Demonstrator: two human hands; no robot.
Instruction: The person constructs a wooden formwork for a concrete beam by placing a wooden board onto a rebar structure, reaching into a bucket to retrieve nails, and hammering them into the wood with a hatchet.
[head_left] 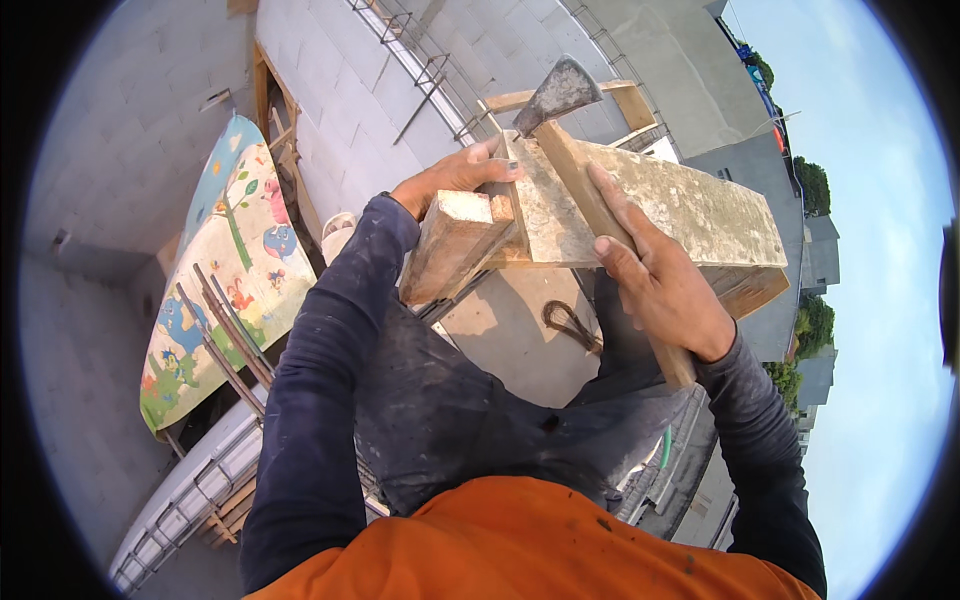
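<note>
My right hand (660, 275) is wrapped round the wooden handle (580, 185) of a hatchet. Its flared grey metal head (560, 95) points away from me, above a rough, mortar-stained wooden board (690, 195). The handle lies across the board's face, its butt end below my hand. On the left, my left hand (455, 178) grips the upper end of a short timber piece (455, 245) that stands against the board's left end. Its fingers curl over the top edge, partly hidden by the wood.
A tied wire loop (570, 325) lies on the grey surface below. Rebar cages (420, 60) run along the pale block wall (340, 100). Steel rods (230, 335) jut up at left beside a cartoon-printed mat (230, 270). Rooftops and trees (812, 185) lie beyond, to the right.
</note>
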